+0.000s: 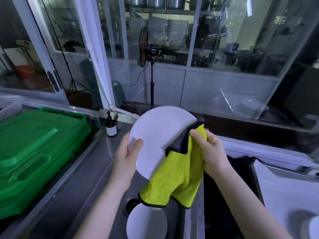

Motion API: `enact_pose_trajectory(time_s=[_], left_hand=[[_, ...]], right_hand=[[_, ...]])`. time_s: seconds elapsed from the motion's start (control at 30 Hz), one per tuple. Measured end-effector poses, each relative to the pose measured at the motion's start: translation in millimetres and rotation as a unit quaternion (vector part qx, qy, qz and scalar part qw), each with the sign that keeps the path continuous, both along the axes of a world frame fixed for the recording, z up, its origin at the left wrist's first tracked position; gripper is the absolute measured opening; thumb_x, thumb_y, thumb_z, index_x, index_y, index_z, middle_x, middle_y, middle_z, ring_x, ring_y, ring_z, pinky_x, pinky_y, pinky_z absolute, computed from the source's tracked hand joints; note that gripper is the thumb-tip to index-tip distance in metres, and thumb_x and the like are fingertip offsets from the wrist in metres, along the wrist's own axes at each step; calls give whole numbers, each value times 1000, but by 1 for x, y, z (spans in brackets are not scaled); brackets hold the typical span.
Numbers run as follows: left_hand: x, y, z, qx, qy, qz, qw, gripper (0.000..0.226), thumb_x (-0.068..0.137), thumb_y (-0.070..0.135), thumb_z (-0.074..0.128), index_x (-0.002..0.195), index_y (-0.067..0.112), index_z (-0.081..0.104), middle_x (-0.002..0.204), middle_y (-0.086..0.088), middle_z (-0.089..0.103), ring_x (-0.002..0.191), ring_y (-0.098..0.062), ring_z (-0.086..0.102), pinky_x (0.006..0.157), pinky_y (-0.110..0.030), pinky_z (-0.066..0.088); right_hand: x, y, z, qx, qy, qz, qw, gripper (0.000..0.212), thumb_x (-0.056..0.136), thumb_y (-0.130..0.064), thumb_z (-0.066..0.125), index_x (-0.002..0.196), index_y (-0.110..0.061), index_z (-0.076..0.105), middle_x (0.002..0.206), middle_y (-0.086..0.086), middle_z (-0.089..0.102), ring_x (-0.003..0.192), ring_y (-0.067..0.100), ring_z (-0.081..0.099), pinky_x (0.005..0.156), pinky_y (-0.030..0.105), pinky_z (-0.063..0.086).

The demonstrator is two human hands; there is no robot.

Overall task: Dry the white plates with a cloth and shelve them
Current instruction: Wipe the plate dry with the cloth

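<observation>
The left hand [126, 157] grips a white plate [155, 135] by its left rim, thumb curled over the face and the other fingers hidden behind it. The plate is held tilted in the air above the steel sink [82, 178], its face turned toward the camera. The right hand [210, 152] is closed round a yellow-green microfiber cloth [174, 178], pinching it over the plate's right rim. The cloth's grey backing folds across the face there, and the rest hangs down in front of the plate's lower right edge, hiding that part.

Below the cloth, near the bottom of the view, a second white plate [146, 223] lies in the sink, just beside the round drain [131, 204] and partly covering it. The hanging cloth overlaps this plate's far edge.

To the left, a green plastic bin lid [34, 144] sits close against the sink's edge, with a white perforated basket [10, 106] behind it at the far left. A dark pump bottle [110, 125] stands at the far left corner of the sink, near the held plate. On the right lies a pale flat tray [284, 187], and a blurred white dish [314, 228] shows at the near right corner.

Beyond the counter, a pedestal fan [144, 47] stands before a glass partition [233, 40], with metal pots [155, 1] on shelves behind the glass.
</observation>
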State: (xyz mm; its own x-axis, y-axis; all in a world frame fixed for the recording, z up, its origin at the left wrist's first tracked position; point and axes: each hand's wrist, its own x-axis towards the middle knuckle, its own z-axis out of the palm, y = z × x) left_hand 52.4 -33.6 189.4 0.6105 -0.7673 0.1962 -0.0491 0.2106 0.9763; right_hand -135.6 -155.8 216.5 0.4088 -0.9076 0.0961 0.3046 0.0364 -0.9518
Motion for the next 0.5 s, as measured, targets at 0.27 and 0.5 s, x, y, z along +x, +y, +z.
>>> enact_pose_trajectory(time_s=[0.27, 0.5], left_hand=[[26, -13, 28, 51, -197, -70, 977, 20, 102, 28, 56, 113, 43, 63, 107, 26, 71, 101, 7, 62, 84, -10, 44], [28, -21, 42, 120, -367, -103, 916, 29, 96, 33, 65, 125, 38, 63, 116, 19, 66, 104, 6, 57, 90, -8, 41]], right_hand=[[-4, -11, 20, -156, 134, 55, 977, 17, 81, -27, 74, 68, -19, 66, 65, -8, 61, 60, 6, 56, 57, 19, 46], [14, -2, 25, -294, 284, 81, 909, 21, 83, -28, 74, 72, -13, 65, 60, -7, 54, 61, 3, 43, 61, 25, 38]])
